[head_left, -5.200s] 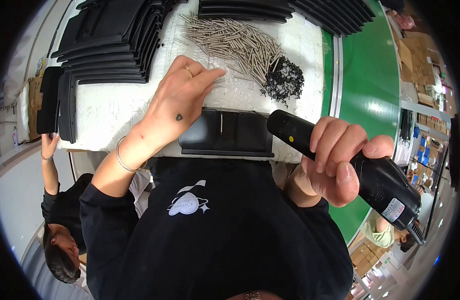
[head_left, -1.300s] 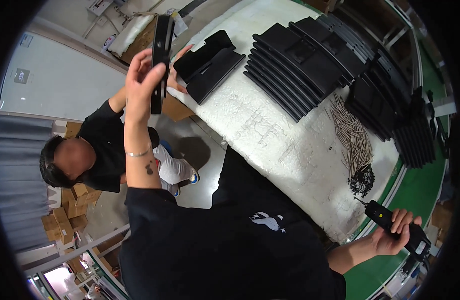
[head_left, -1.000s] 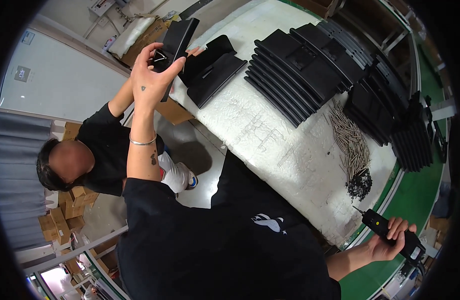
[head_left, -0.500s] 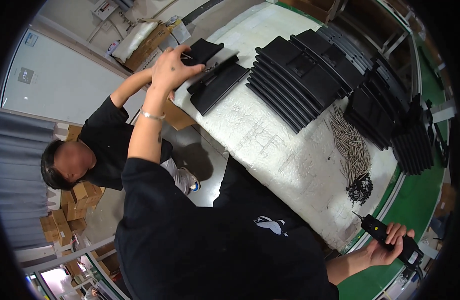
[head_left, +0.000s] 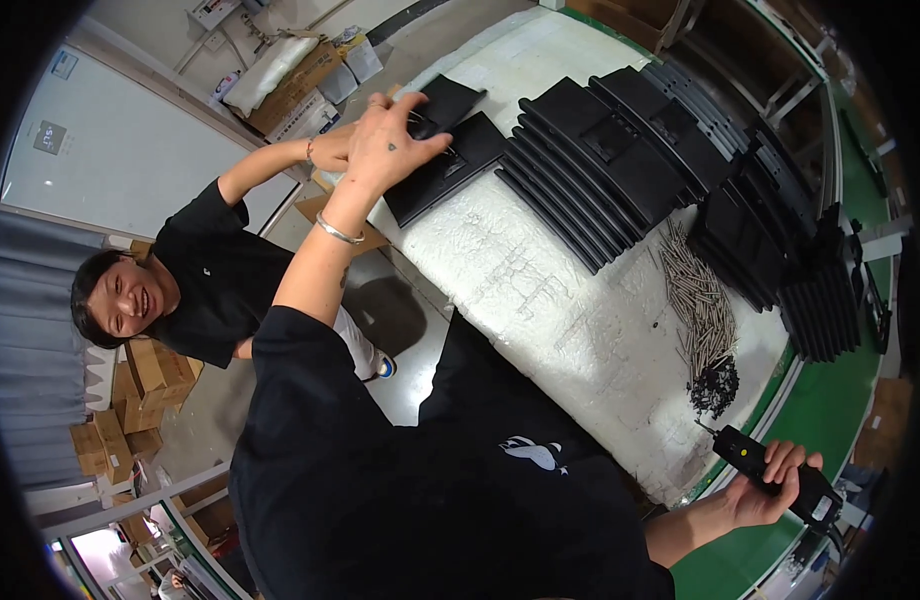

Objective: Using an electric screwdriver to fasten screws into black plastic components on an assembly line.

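Left hand (head_left: 383, 152) spreads over flat black panels (head_left: 435, 190), hold unclear; right hand (head_left: 767, 486) wraps a cylindrical screwdriver (head_left: 742, 452). Slender metallic rods (head_left: 698, 305) heap on crinkled white sheeting (head_left: 540, 270).

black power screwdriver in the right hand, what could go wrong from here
The power screwdriver in the right hand has its bit near the pile of small black pieces, so a careless swing might scatter them. The left hand is close to the co-worker's hand by the black panels, so they could bump.

Black power screwdriver (head_left: 745, 455), bit (head_left: 705, 428) up-left, and flat black panels (head_left: 479, 146) close together
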A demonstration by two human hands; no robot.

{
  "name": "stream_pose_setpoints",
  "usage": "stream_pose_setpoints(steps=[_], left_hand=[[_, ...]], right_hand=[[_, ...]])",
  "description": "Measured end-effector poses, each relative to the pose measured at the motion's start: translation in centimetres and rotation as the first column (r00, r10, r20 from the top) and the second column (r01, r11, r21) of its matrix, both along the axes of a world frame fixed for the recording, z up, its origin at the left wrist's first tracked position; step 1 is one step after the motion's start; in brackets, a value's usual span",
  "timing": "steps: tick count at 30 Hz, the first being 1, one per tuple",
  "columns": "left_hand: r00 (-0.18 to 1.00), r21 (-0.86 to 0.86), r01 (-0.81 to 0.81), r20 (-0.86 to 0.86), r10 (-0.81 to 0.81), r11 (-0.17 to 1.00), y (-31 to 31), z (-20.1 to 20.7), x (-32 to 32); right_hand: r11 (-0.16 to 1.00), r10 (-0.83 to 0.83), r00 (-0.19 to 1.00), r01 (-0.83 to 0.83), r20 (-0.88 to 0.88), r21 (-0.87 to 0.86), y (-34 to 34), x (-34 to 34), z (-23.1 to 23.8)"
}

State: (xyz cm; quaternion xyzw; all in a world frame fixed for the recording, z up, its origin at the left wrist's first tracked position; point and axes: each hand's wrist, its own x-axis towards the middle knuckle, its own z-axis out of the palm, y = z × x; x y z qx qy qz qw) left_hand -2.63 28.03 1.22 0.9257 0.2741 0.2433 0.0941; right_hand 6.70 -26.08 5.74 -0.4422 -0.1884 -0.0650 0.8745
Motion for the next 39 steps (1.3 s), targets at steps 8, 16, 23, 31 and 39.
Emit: stream_pose_setpoints(steps=[8, 16, 23, 31, 39], left_hand=[[0.932, -0.277, 0.264, -0.173, -0.318, 0.924, -1.4, -0.8, -1.4], [0.954, -0.251, 0.079, -0.262, -0.146, 0.965, -1.0, -1.2, -3.5], [0.948, 0.073, 0.316, -0.051, -0.313, 0.946, -1.6, -0.2, -2.4], [0.441, -0.051, 0.895, 0.252, -0.861, 0.443, -25.8, 8.7, 10.6], [0.555, -0.141, 0.702, -0.506, -0.66, 0.698, -27.0, 1.0, 28.2]], right_hand=[[1.0, 0.007, 1.0, -0.006, -0.013, 0.019, 0.0, 0.2, -0.1], [1.0, 0.005, 1.0, -0.005, 0.001, 0.031, -0.3, 0.5, -0.1], [0.994, -0.088, 0.996, 0.089, 0.009, -0.071, 1.5, 0.1, 0.6], [0.98, -0.183, 0.983, 0.183, 0.007, -0.08, 2.0, -2.0, 1.1], [0.98, -0.193, 0.979, 0.195, 0.059, -0.027, -2.1, -4.5, 1.2]])
